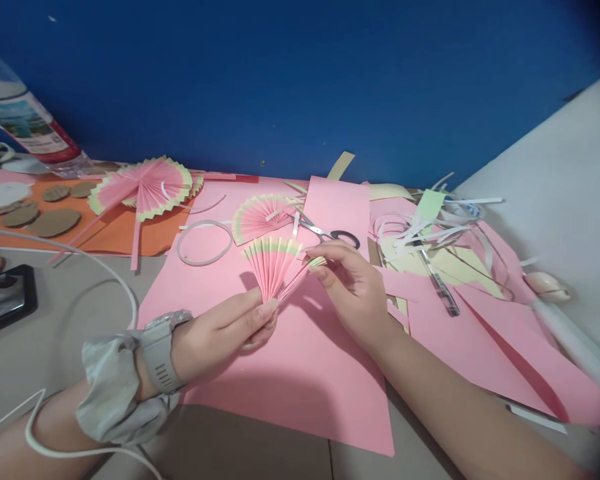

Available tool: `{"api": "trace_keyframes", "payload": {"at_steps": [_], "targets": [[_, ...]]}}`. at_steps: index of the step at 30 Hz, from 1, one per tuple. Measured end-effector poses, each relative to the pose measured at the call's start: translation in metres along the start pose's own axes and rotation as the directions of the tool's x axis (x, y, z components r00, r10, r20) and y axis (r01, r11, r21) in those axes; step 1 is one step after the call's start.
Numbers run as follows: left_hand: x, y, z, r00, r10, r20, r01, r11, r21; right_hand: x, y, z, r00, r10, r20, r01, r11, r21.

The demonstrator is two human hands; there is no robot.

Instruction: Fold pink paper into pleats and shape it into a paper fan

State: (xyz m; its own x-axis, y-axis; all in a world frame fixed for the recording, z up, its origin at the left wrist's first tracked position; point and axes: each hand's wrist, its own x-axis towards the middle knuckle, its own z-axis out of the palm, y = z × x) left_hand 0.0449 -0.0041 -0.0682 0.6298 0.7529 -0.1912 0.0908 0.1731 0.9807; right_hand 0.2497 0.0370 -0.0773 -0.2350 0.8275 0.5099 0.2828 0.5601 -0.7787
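A pleated pink paper fan (273, 267) with a green and yellow edge is partly spread above a large pink sheet (280, 393). My left hand (230, 327) pinches its narrow base. My right hand (353, 287) is closed on the folded pleats at the fan's right end, with thumb and fingers near the yellow tips. Just behind the held fan, another pleated fan (260, 217) lies on the pink paper. Scissors (325, 232) with black handles lie beside it, behind my right hand.
Finished fans (145, 187) and brown cardboard ovals (55, 222) lie on orange paper at the left, near a bottle (35, 127). A phone (7, 300) is at the left edge. Rolled tape (205, 243), a pen (437, 280) and paper strips (450, 230) lie around. A blue wall stands behind.
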Motion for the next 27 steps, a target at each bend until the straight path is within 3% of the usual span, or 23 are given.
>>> {"api": "trace_keyframes", "payload": {"at_steps": [7, 13, 20, 27], "targets": [[0.001, -0.001, 0.001, 1.0, 0.0, -0.001, 0.0, 1.0, -0.03, -0.002, 0.003, 0.004, 0.991, 0.136, -0.009, -0.132, 0.975, 0.18], [0.004, -0.001, 0.001, 0.999, -0.031, 0.015, 0.033, 0.989, -0.143, -0.003, -0.001, 0.005, 0.994, 0.11, -0.029, -0.102, 0.976, 0.194], [0.013, 0.001, 0.003, 0.977, -0.089, -0.193, 0.059, 0.986, -0.158, -0.004, -0.008, 0.009, 0.997, 0.078, -0.027, -0.069, 0.962, 0.264], [0.015, 0.002, 0.001, 0.941, -0.023, -0.337, -0.06, 0.971, -0.233, -0.006, -0.012, 0.009, 0.992, 0.111, 0.055, -0.121, 0.959, 0.257]]}}
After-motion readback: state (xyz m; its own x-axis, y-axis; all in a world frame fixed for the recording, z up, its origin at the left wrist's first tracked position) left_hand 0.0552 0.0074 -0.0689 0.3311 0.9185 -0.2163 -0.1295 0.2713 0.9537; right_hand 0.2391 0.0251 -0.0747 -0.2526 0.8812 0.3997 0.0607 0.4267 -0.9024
